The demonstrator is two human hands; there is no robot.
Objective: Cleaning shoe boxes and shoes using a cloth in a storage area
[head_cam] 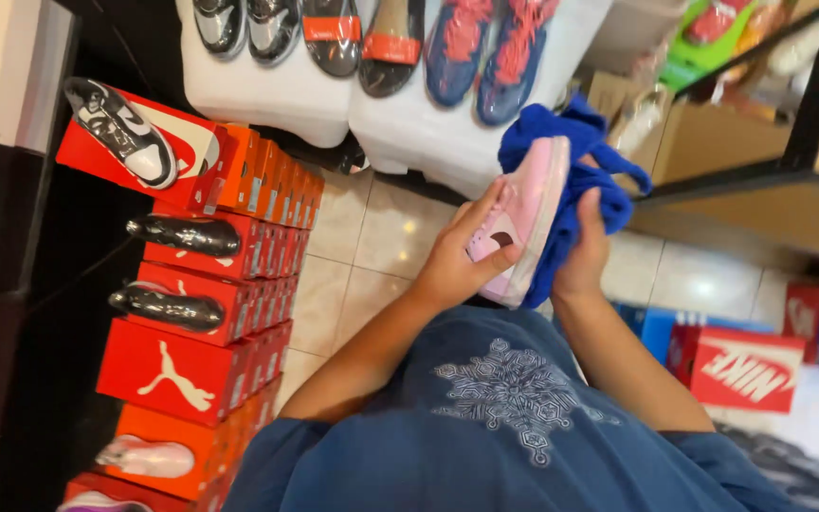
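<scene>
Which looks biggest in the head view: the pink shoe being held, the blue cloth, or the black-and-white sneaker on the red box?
1. Blue cloth, bunched in the right hand.
2. Pink shoe in the left hand and black-and-white sneaker: they look alike, and the pink one is nearer the camera, so I won't rank them.

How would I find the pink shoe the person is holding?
Look past the row of shoes on the white blocks to the two hands in the middle. The pink shoe sits in the left hand, against a blue cloth. It's the only shoe being held.
</scene>
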